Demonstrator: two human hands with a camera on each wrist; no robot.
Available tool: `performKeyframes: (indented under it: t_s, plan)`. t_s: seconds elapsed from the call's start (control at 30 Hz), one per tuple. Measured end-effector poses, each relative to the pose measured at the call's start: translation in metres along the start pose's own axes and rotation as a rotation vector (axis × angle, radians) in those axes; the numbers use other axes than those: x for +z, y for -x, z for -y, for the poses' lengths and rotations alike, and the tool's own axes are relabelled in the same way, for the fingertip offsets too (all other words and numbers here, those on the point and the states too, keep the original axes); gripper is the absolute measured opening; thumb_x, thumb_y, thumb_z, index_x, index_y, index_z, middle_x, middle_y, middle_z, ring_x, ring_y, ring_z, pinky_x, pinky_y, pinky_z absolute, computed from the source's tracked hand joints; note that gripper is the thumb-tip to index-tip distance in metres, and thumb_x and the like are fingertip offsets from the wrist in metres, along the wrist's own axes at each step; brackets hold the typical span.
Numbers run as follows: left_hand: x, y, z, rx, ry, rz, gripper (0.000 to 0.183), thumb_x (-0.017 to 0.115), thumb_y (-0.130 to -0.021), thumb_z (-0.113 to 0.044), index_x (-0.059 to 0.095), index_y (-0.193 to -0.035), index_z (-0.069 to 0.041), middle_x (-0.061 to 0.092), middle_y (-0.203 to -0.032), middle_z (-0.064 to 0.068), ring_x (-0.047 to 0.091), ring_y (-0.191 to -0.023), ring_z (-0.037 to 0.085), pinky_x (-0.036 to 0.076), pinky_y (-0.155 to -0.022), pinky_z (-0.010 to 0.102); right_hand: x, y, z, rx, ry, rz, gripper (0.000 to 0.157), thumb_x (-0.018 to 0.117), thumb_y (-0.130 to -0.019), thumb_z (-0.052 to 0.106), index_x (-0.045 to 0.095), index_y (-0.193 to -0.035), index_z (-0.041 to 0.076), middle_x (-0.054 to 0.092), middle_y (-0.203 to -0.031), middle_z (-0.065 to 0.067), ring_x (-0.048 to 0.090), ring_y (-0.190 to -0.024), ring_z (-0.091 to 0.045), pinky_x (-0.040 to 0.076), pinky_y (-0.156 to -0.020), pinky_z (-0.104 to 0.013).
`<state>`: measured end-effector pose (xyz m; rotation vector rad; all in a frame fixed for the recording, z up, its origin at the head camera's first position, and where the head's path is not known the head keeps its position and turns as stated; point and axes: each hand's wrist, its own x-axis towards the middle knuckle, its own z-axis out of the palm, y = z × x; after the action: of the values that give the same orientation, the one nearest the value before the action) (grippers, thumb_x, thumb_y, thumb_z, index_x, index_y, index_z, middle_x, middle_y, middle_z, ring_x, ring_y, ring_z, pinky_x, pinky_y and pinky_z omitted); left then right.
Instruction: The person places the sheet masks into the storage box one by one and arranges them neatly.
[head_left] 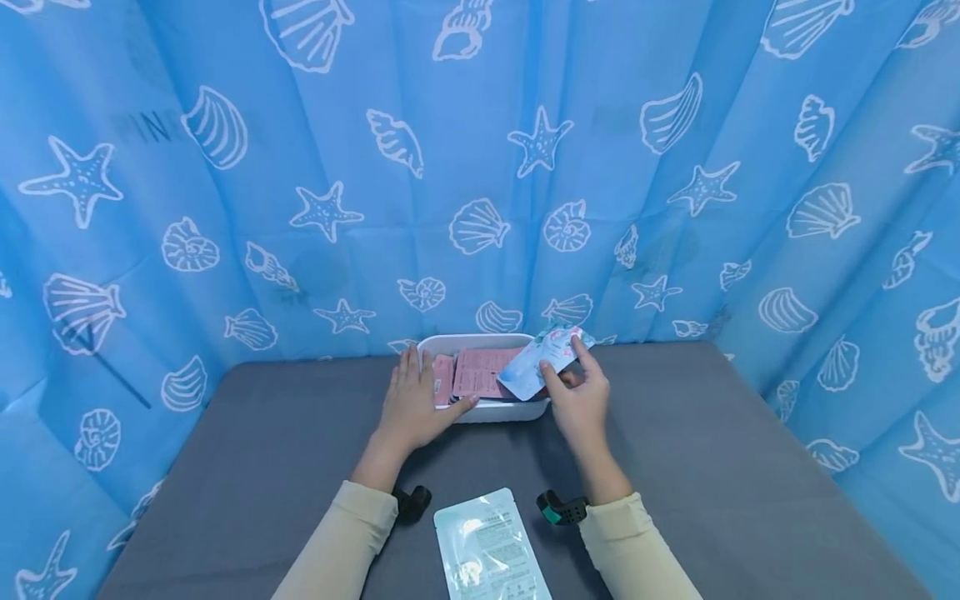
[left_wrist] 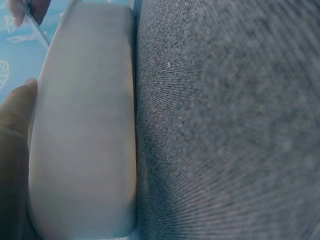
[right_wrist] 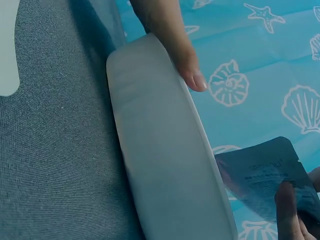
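Observation:
A white plastic bin (head_left: 501, 412) stands at the back of the table, with pink printed sachets (head_left: 478, 371) lying in it. My left hand (head_left: 410, 408) rests on its left end, fingers straight along the side and thumb over the front rim. Between thumb and fingers my right hand (head_left: 585, 406) pinches a blue floral sachet (head_left: 534, 368), tilted above the right end of the bin. The right wrist view shows the darker printed back of this sachet (right_wrist: 265, 175) beyond the rim. In the left wrist view the bin's front wall (left_wrist: 85, 125) fills the left part.
A shiny pale green sachet (head_left: 491, 546) lies on the grey tabletop (head_left: 300, 467) near the front, between the forearms. Close behind the bin hangs a blue curtain (head_left: 480, 167) with white shells and starfish; it also runs along both sides.

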<state>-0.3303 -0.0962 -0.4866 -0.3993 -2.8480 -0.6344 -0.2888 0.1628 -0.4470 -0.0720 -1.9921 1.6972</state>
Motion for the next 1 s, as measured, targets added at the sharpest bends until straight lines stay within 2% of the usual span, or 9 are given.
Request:
performKeyframes:
  t_s: [0.17, 0.33, 0.47, 0.57, 0.7, 0.77, 0.87, 0.93, 1.0]
  plan:
    - [-0.002, -0.005, 0.000, -0.001, -0.020, -0.013, 0.122, 0.056, -0.089, -0.085, 0.020, -0.168, 0.002, 0.007, -0.178, 0.025, 0.007, -0.166, 0.043, 0.015, -0.133, 0.059, 0.001, -0.003, 0.002, -0.008, -0.050, 0.004, 0.071, 0.073, -0.101, 0.013, 0.040, -0.164, 0.009, 0.038, -0.169, -0.014, 0.065, -0.061, -0.008, 0.051, -0.054, -0.018]
    - [-0.005, -0.006, -0.002, -0.001, -0.030, -0.018, 0.120, 0.057, -0.089, -0.084, 0.024, -0.167, 0.002, 0.010, -0.177, 0.026, 0.009, -0.166, 0.044, 0.018, -0.133, 0.060, 0.002, -0.002, 0.001, 0.045, -0.003, 0.059, 0.077, 0.073, -0.101, 0.012, 0.033, -0.167, 0.010, 0.032, -0.173, -0.011, 0.072, -0.073, -0.009, 0.053, -0.059, -0.017]
    - [-0.004, -0.008, -0.005, 0.006, -0.007, -0.021, 0.120, 0.056, -0.090, -0.084, 0.024, -0.167, 0.003, 0.011, -0.177, 0.026, 0.009, -0.166, 0.045, 0.017, -0.132, 0.061, 0.003, -0.001, 0.000, 0.075, 0.011, 0.107, 0.077, 0.071, -0.102, 0.012, 0.031, -0.168, 0.009, 0.040, -0.166, -0.017, 0.075, -0.080, -0.016, 0.056, -0.063, -0.017]
    - [-0.003, -0.008, -0.004, 0.003, -0.012, -0.023, 0.122, 0.056, -0.089, -0.084, 0.022, -0.167, 0.004, 0.011, -0.177, 0.026, 0.009, -0.166, 0.044, 0.017, -0.133, 0.060, 0.005, 0.000, 0.000, 0.103, -0.004, 0.124, 0.076, 0.070, -0.103, 0.012, 0.031, -0.167, 0.008, 0.047, -0.158, -0.020, 0.075, -0.079, -0.009, 0.060, -0.070, -0.018]
    - [-0.002, -0.007, -0.003, -0.001, -0.017, -0.013, 0.124, 0.056, -0.089, -0.085, 0.020, -0.167, 0.004, 0.010, -0.177, 0.026, 0.008, -0.166, 0.044, 0.017, -0.133, 0.060, 0.006, 0.000, -0.001, 0.126, 0.001, 0.126, 0.074, 0.069, -0.103, 0.014, 0.032, -0.167, 0.006, 0.045, -0.161, -0.019, 0.068, -0.085, 0.002, 0.053, -0.066, -0.014]
    - [-0.002, -0.006, -0.002, -0.001, -0.009, -0.007, 0.124, 0.056, -0.089, -0.085, 0.019, -0.167, 0.004, 0.009, -0.177, 0.026, 0.007, -0.166, 0.044, 0.016, -0.133, 0.060, 0.007, 0.000, -0.002, 0.131, 0.003, 0.128, 0.072, 0.069, -0.103, 0.015, 0.035, -0.166, 0.005, 0.046, -0.162, -0.018, 0.067, -0.093, 0.002, 0.051, -0.066, -0.012]
    - [-0.002, -0.005, -0.002, -0.005, -0.001, 0.005, 0.124, 0.056, -0.089, -0.085, 0.018, -0.168, 0.004, 0.007, -0.178, 0.025, 0.005, -0.166, 0.043, 0.014, -0.134, 0.059, 0.007, 0.001, -0.006, 0.115, 0.026, 0.151, 0.061, 0.069, -0.103, 0.014, 0.047, -0.158, 0.000, 0.065, -0.144, -0.023, 0.070, -0.094, -0.002, 0.051, -0.066, -0.012]
    - [-0.001, -0.004, -0.001, -0.009, -0.002, 0.013, 0.125, 0.055, -0.089, -0.086, 0.017, -0.168, 0.004, 0.006, -0.178, 0.025, 0.005, -0.166, 0.043, 0.013, -0.134, 0.059, 0.008, 0.002, -0.008, 0.098, 0.055, 0.171, 0.047, 0.070, -0.102, 0.015, 0.061, -0.146, -0.002, 0.077, -0.109, -0.024, 0.074, -0.082, -0.009, 0.050, -0.061, -0.015]
    - [0.001, -0.002, -0.001, -0.013, -0.005, 0.017, 0.125, 0.055, -0.089, -0.086, 0.018, -0.168, 0.003, 0.006, -0.178, 0.025, 0.005, -0.166, 0.043, 0.013, -0.134, 0.060, 0.008, 0.004, -0.007, 0.085, 0.086, 0.188, 0.033, 0.071, -0.101, 0.016, 0.073, -0.129, -0.002, 0.073, -0.076, -0.017, 0.068, -0.064, -0.013, 0.044, -0.052, -0.019]
